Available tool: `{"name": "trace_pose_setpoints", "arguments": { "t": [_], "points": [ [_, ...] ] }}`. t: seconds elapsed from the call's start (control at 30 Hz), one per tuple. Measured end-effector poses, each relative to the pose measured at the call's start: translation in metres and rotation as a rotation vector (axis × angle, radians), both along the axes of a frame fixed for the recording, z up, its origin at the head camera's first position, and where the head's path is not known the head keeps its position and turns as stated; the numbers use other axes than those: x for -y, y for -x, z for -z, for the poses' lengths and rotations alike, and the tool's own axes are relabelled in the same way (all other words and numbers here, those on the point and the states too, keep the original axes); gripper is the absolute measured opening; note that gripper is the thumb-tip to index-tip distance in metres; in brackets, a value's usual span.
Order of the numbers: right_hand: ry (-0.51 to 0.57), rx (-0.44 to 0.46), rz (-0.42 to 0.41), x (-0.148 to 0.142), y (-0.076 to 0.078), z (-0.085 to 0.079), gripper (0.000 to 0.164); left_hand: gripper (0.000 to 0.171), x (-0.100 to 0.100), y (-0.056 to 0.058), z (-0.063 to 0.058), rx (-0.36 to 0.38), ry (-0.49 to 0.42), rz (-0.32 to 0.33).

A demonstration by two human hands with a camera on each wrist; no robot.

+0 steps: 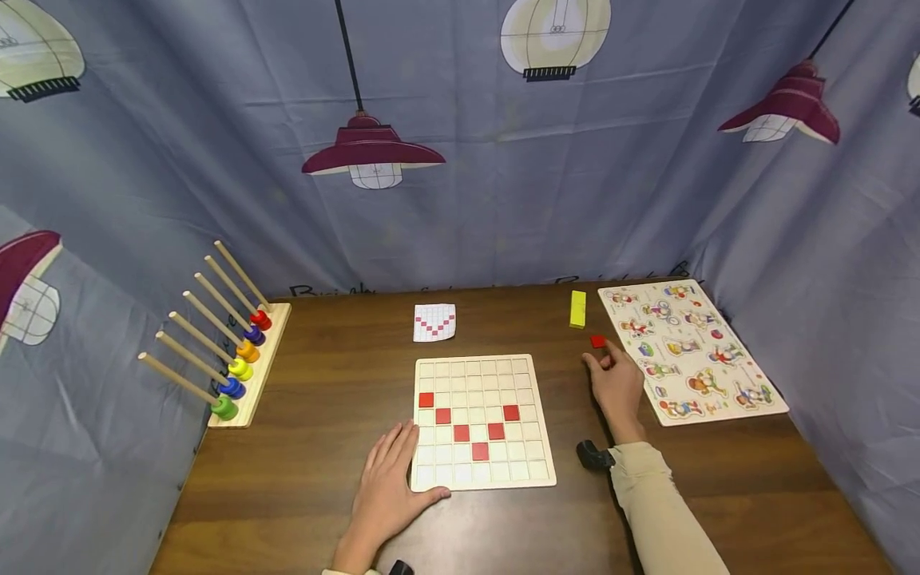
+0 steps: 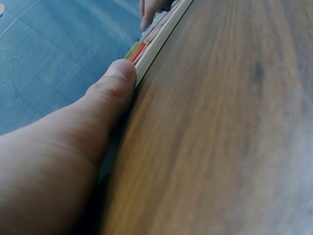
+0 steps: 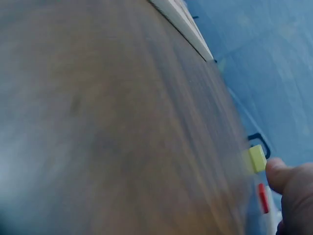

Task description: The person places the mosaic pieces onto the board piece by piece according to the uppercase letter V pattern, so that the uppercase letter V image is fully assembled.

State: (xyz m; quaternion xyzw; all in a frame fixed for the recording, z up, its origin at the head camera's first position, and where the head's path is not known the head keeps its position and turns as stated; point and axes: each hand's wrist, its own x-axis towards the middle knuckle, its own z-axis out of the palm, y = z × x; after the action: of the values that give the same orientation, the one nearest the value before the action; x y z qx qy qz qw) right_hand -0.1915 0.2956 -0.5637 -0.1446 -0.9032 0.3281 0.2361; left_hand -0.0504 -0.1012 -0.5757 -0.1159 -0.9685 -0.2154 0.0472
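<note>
A pale wooden grid board (image 1: pixel 470 477) lies at the middle of the table, with several red square tiles (image 1: pixel 480 452) in a V on its cells. My left hand (image 1: pixel 388 483) rests at the board's left edge, fingers straight along the side and thumb at the near edge. In the left wrist view, its thumb (image 2: pixel 115 83) presses against that edge. Off to the right, my right hand (image 1: pixel 620 387) has bent fingers and thumb apart, fingertips right beside a red piece (image 1: pixel 598 341) on the table. Nothing shows between them.
A small card (image 1: pixel 434 323) with a red V pattern lies behind the board. Near the red piece is a yellow block (image 1: pixel 578 309). A picture puzzle board (image 1: pixel 683 351) lies at right. At left stands a peg rack (image 1: pixel 269 351) with coloured rings. A curtain (image 1: pixel 460 224) hangs behind.
</note>
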Motion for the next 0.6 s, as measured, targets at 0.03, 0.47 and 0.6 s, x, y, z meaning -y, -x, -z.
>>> {"name": "trace_pose_setpoints", "arguments": {
  "t": [0.03,0.47,0.6],
  "points": [
    [0.000,-0.001,0.019,0.000,0.002,0.002,0.050,0.119,0.000,0.000,0.000,-0.001,-0.002,0.002],
    [-0.129,0.101,0.128,-0.003,0.022,0.007,0.045,0.118,0.001,-0.001,0.001,0.021,0.008,0.001],
    [-0.125,0.138,0.136,-0.004,0.024,0.005,0.043,0.118,0.001,0.000,0.003,0.026,0.020,0.001]
  ]
}}
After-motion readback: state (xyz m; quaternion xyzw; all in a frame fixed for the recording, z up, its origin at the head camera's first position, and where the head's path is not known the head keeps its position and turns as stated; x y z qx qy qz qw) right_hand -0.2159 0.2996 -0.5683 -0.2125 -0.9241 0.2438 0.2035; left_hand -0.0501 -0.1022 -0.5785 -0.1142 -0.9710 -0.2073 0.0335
